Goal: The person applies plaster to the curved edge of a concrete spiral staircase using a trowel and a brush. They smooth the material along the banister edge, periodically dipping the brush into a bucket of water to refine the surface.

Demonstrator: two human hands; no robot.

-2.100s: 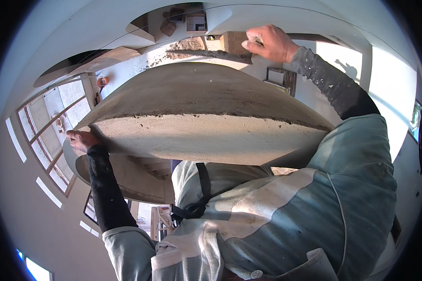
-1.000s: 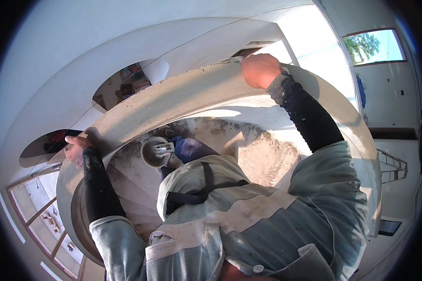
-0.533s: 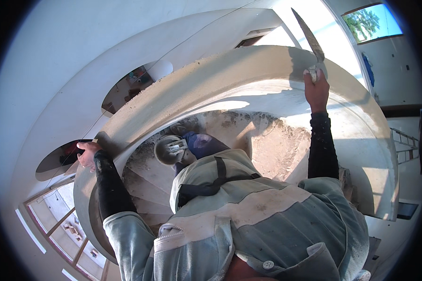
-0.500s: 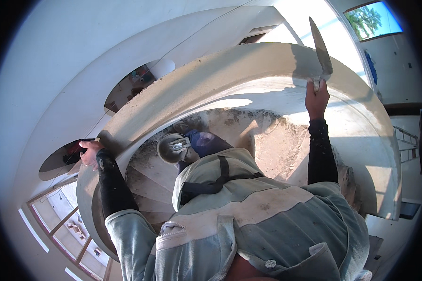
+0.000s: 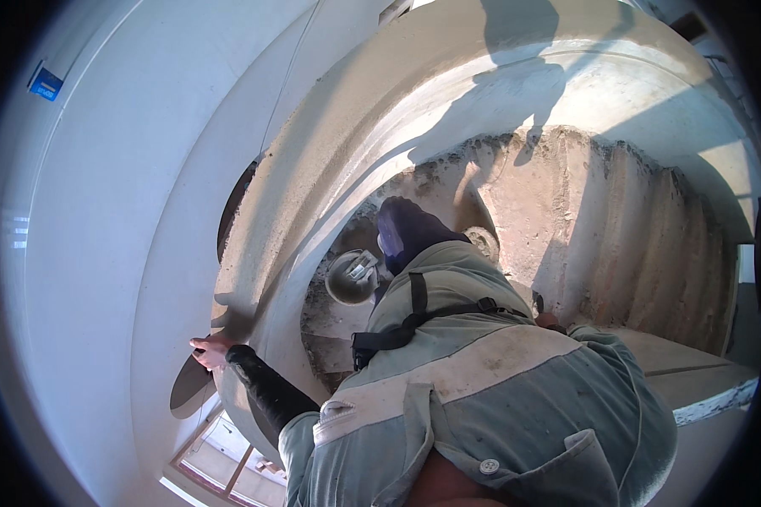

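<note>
My left hand (image 5: 209, 350) reaches out to the left, against the outer face of a curved plastered stair wall (image 5: 313, 177). Its fingers are closed on a dark flat plate (image 5: 189, 385) that hangs just below the hand. My right hand (image 5: 549, 320) is low by my right side, and my grey-green jacket (image 5: 499, 397) hides nearly all of it. Whether it holds anything cannot be made out. A small grey bucket (image 5: 350, 277) with tools in it stands on the steps below me, next to my dark blue foot (image 5: 410, 232).
Rough bare concrete steps (image 5: 617, 228) wind down on the right inside the curved wall. A smooth white wall (image 5: 101, 220) fills the left. A window frame (image 5: 228, 456) shows far below. A step edge with a white lip (image 5: 710, 401) lies at the right.
My right arm, raised high with a trowel half a second ago, has dropped beside my body and the trowel is out of sight. The view has tilted further down the stairwell.
</note>
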